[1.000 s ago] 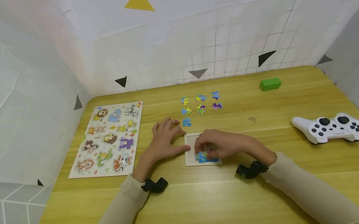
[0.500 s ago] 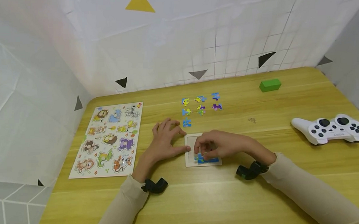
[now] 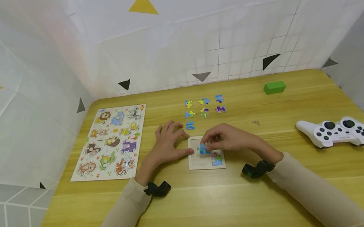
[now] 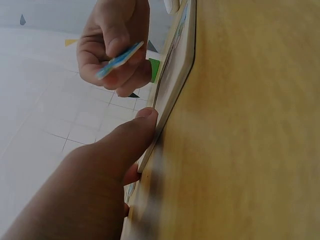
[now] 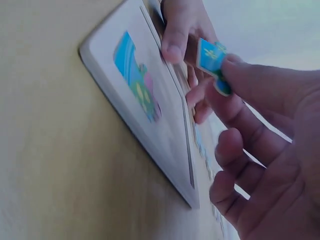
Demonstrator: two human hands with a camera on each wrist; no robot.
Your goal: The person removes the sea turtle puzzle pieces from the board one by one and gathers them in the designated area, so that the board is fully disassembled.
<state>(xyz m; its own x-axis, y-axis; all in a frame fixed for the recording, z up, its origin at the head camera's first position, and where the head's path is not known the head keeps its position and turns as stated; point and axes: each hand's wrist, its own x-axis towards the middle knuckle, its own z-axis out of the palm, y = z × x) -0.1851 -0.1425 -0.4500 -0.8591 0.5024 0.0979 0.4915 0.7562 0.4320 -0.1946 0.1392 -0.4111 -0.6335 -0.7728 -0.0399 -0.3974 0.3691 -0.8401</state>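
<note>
In the head view my right hand (image 3: pixel 228 138) pinches a blue jigsaw piece (image 3: pixel 203 148) between thumb and index finger, holding it above the puzzle tray (image 3: pixel 200 166). The right wrist view shows yellow flower shapes on this piece (image 5: pixel 210 57) and the other fingers loosely bent. Another piece (image 3: pixel 216 158), blue, green and pink, lies in the tray's lower right corner. My left hand (image 3: pixel 168 143) rests spread at the tray's left side. Its thumb touches the rim, as the left wrist view also shows, and its index fingertip is by the upper left corner.
Several loose jigsaw pieces (image 3: pixel 190 125) lie in rows behind the tray. An animal puzzle board (image 3: pixel 109 141) is at the left. At the right are a white game controller (image 3: pixel 337 132) and, farther back, a green block (image 3: pixel 274 87). A patterned white cloth hangs behind the table.
My right hand has raised the blue piece up and away from the tray's lower part, uncovering the piece in the lower right corner. My left hand has stayed in place.
</note>
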